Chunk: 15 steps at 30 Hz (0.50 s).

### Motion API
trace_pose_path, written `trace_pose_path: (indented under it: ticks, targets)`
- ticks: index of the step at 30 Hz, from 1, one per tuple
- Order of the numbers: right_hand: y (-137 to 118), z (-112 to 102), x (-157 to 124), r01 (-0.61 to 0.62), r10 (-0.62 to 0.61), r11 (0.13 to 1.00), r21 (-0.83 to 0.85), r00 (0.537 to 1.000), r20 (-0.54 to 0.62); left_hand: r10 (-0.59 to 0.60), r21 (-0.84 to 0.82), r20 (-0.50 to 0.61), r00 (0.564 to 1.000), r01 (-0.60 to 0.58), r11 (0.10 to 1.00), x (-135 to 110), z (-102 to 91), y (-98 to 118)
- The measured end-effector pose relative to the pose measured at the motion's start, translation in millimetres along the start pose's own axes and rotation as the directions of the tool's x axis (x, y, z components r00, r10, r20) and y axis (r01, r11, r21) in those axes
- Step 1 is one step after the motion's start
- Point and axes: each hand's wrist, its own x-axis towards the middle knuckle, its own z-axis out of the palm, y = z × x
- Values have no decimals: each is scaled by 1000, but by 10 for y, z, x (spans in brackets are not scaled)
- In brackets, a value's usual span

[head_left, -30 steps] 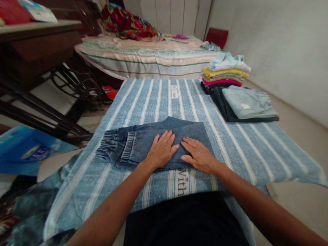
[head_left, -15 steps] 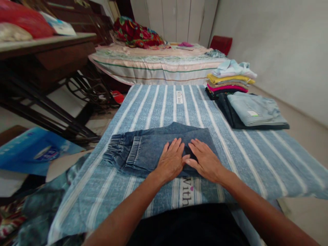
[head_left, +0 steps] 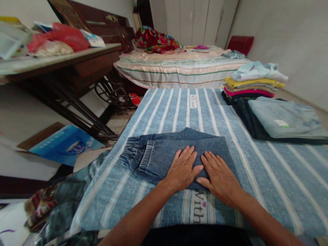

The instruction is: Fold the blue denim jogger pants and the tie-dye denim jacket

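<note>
Across the room a pale-covered bed (head_left: 176, 71) stands beyond the cloth-draped tabletop (head_left: 256, 164), blue with white stripes. At the tabletop's far right I see a stack of folded clothes (head_left: 252, 87), and just in front of it some pale denim (head_left: 289, 118) lying over a dark garment (head_left: 246, 116), possibly trousers, though the overlap hides most of it. Nearer the person, the folded blue jeans (head_left: 164, 153) lie flat, gathered end to the left. The left hand (head_left: 182, 170) and right hand (head_left: 220, 176) rest palms down on them, side by side, the grip of each released and holding nothing; a small white tag (head_left: 281, 123) sits on the pale denim
</note>
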Motion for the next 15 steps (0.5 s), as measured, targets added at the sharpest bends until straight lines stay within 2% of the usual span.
trace_pose_path:
  ticks: [2, 7, 11, 15]
  targets:
    - [-1, 7, -4, 3, -3, 1000, -7, 1000, -3, -26, 8, -6, 1000, 26, 1000, -15, -59, -37]
    - [9, 56, -20, 15, -15, 1000, -17, 1000, -7, -182, 118, -52, 982, 187, 975, -90, -124, -223]
    - [34, 109, -29, 11, -11, 1000, -9, 1000, -12, -179, 130, -30, 983, 182, 975, -125, -51, -318]
    - [53, 108, -39, -8, 8, 1000, 26, 1000, 1, -172, 4, -89, 981, 173, 985, -153, -65, -348]
